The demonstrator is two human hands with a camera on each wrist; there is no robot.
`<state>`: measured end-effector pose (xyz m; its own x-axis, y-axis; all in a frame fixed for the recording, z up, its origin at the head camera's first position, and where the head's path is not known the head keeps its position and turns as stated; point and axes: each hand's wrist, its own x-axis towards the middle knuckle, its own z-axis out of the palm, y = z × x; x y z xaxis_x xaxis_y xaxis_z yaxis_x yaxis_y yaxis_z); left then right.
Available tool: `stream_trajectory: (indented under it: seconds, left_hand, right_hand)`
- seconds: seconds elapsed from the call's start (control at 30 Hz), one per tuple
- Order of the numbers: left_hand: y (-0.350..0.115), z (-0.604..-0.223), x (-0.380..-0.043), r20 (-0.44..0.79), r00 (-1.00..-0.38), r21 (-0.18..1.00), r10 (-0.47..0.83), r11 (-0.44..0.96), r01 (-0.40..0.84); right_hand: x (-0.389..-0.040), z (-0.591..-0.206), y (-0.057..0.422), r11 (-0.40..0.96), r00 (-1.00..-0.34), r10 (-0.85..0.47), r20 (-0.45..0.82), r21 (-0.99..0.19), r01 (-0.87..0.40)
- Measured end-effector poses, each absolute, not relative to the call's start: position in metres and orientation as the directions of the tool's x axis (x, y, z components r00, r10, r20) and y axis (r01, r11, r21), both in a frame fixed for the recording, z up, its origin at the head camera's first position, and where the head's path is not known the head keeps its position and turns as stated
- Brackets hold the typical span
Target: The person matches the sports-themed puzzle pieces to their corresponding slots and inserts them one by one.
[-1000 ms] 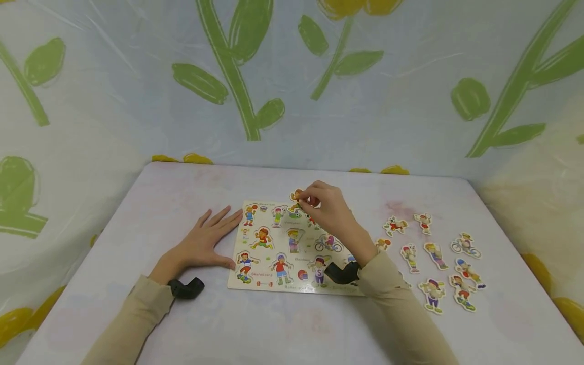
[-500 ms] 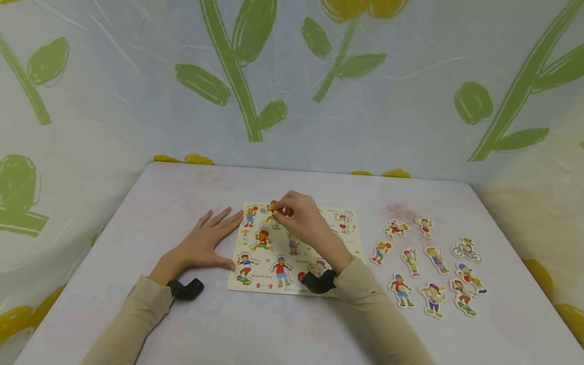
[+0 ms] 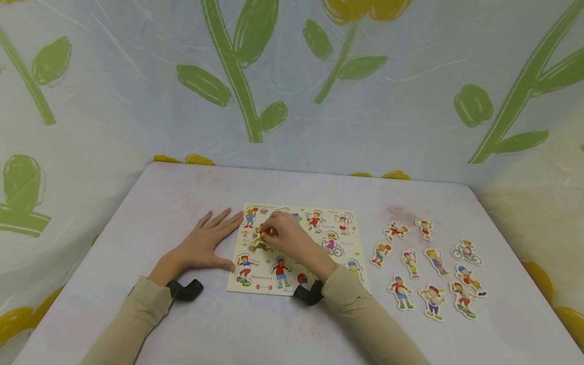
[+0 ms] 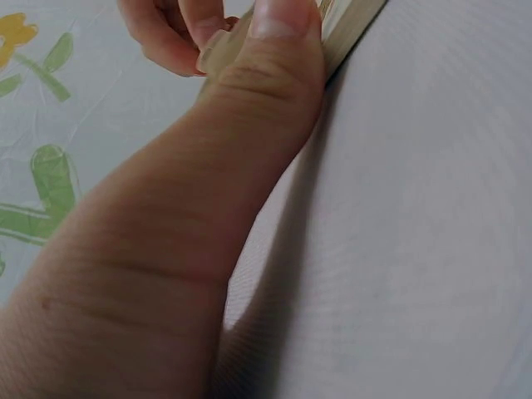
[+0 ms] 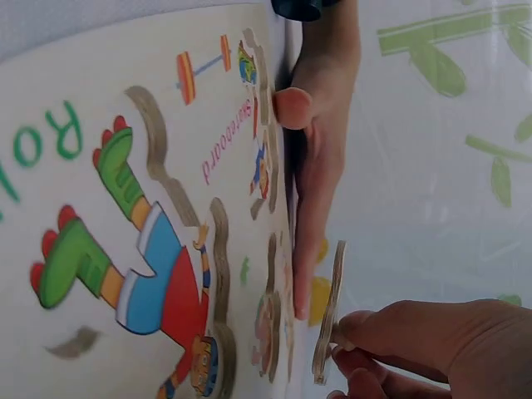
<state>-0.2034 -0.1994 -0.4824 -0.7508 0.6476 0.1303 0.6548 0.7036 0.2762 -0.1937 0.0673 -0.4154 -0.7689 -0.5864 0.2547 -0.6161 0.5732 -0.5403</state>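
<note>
In the head view, a wooden puzzle board (image 3: 360, 249) printed with sports figures lies at the middle of the table. The left hand (image 3: 206, 244) lies with spread fingers along the board's left edge, its thumb at the edge near the skateboarder recess. Over the left part of the board, the right hand (image 3: 288, 237) pinches a flat wooden puzzle piece between thumb and fingers. This puzzle piece (image 5: 334, 291) appears edge-on in the right wrist view, raised off the board. From the head, it overlaps the running-child recess (image 3: 263, 247) and the fingers partly cover it.
To the board's right lie several loose puzzle pieces, among them a cyclist (image 3: 466, 252), a basketball player (image 3: 380, 254) and a roller skater (image 3: 401, 292). Two of them overlap near the skateboarder piece (image 3: 463, 299). A patterned cloth (image 3: 365, 126) hangs behind the table.
The right hand has carried the puzzle piece from the board's back edge leftward and toward the front, to the running-child recess. The left hand has stayed in place.
</note>
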Motion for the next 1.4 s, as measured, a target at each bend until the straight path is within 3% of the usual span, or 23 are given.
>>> stream_trajectory:
  seconds: [0.43, 1.4]
  left_hand:
    - [-0.2, -0.482, -0.202, 0.142, -0.741, 0.277, 0.656, 0.692, 0.666]
    - [-0.201, -0.485, -0.204, 0.162, -0.734, 0.274, 0.659, 0.685, 0.675]
  right_hand:
    - [-0.192, -0.425, 0.063, 0.619, -0.789, -0.602, 0.12, -0.554, -0.556]
    - [-0.191, -0.43, 0.059, 0.65, -0.805, -0.582, 0.117, -0.528, -0.547]
